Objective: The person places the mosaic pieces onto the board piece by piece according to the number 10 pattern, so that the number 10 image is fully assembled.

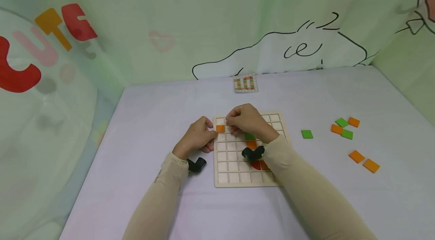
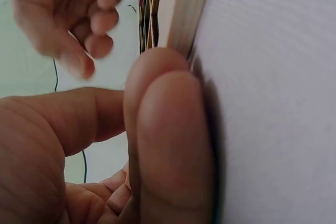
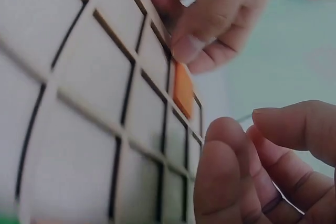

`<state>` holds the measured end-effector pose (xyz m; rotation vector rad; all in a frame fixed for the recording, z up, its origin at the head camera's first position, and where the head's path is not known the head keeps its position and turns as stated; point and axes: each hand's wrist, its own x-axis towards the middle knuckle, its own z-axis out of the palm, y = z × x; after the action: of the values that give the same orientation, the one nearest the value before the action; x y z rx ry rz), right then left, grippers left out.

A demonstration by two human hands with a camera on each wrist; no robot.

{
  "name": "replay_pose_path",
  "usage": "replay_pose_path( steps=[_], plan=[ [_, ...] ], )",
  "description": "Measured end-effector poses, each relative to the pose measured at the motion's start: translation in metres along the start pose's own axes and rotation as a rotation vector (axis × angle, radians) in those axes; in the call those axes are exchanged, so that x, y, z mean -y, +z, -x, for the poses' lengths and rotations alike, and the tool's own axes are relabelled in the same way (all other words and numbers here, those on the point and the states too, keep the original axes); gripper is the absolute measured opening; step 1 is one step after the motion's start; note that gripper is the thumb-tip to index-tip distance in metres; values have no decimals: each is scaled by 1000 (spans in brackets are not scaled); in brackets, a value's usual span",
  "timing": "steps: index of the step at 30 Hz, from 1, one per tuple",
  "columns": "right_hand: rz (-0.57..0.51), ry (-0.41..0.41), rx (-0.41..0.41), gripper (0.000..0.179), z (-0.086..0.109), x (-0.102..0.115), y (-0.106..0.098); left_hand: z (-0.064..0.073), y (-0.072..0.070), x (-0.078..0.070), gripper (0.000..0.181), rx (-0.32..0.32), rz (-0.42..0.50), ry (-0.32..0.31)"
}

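A wooden grid board [image 1: 222, 184] lies on the table, with an orange square tile [image 1: 220, 128] near its upper left corner. My left hand [image 1: 198, 134] grips the board's left edge, its thumb beside that tile and its other fingers low against the side. Above the board's upper rows hovers my right hand [image 1: 248, 119], fingers loosely bent. A gap shows between its thumb [image 3: 294, 124] and fingers in the right wrist view, with no tile there. Partly under the right arm, a green tile [image 1: 249, 136], another orange tile [image 1: 251, 144] and a red piece [image 1: 255, 165] sit in the grid.
A small pattern card [image 1: 246, 83] lies at the back of the table. To the right of the board are a lone green tile [image 1: 307, 134], a loose group of green and orange tiles [image 1: 337, 129], and two orange tiles [image 1: 371, 165] nearer the front.
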<state>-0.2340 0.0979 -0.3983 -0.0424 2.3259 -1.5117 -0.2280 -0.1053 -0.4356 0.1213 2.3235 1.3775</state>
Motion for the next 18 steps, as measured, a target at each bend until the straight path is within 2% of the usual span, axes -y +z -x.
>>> replay_pose_path(
  steps=[3,7,13,15,18],
  plan=[
    [35,-21,-22,25,11,-5,-16,0,1,2,23,-2,5,9],
    [50,-15,-90,29,31,-23,-53,0,2,3,22,-2,12,14],
    [112,75,-254,36,65,-64,-108,-1,1,2,21,-2,0,16],
    [138,106,-278,39,73,-77,-121,-1,0,1,22,-3,0,17],
    [176,140,-271,43,84,-92,-135,0,0,1,22,-9,-1,11]
  ],
)
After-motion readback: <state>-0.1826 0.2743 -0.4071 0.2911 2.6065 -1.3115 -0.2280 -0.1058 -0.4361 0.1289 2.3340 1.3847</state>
